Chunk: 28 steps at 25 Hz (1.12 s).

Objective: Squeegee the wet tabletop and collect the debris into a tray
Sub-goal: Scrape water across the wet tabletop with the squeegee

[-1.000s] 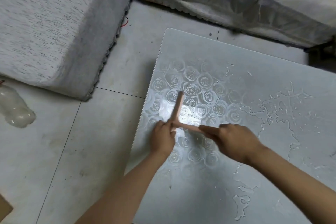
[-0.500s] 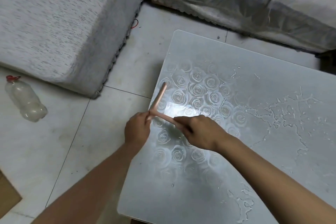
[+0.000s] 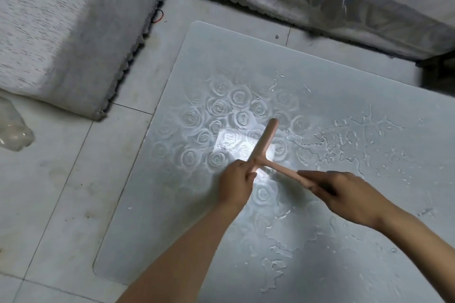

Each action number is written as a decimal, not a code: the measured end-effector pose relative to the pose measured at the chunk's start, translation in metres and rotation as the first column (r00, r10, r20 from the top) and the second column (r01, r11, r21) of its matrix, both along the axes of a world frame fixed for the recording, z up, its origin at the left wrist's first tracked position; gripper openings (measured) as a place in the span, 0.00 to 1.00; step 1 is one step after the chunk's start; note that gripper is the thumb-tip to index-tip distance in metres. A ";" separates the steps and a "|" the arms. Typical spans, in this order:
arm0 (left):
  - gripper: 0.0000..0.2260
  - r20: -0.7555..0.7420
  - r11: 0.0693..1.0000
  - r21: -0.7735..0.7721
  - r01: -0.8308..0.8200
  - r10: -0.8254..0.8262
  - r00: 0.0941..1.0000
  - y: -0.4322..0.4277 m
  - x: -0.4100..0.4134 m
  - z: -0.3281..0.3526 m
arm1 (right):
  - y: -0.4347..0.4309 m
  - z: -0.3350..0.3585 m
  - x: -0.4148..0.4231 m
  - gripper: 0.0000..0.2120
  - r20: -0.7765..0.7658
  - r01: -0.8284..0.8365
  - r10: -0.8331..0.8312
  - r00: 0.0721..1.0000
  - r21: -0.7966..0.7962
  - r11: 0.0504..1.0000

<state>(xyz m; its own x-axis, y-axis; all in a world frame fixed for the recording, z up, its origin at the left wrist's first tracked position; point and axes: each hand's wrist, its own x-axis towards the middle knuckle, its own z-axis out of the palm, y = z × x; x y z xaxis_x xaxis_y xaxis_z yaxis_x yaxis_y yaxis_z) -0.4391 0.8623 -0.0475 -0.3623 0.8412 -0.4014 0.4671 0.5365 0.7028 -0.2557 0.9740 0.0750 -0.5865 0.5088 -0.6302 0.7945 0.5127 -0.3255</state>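
Pink squeegee over tabletop, middle, nearer left edge. Wrapped right hand fingers round handle; pinched crossbar's near end in left hand. Judged rose-patterned part by left edge mostly wiped. Found puddles across right half and near edge unswept. Saw no tray, no debris gathered.

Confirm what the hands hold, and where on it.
A pink squeegee: the right hand grips the end of its handle, the left hand holds the blade bar by the joint.
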 end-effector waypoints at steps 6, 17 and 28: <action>0.11 -0.203 0.983 0.077 -0.164 0.177 0.963 -0.013 -0.063 0.017 | -0.007 -0.014 -0.057 0.18 -0.276 -0.088 0.112 0.955 0.095 0.992; 0.11 -0.235 0.992 0.048 -0.115 0.123 0.964 0.027 0.090 -0.014 | 0.015 -0.021 0.088 0.18 -0.128 -0.007 0.009 0.992 0.015 1.000; 0.11 -0.358 0.866 -0.041 -0.498 0.452 0.817 -0.145 -0.030 0.042 | -0.099 -0.020 -0.077 0.21 -0.346 -0.381 0.390 0.853 0.098 0.920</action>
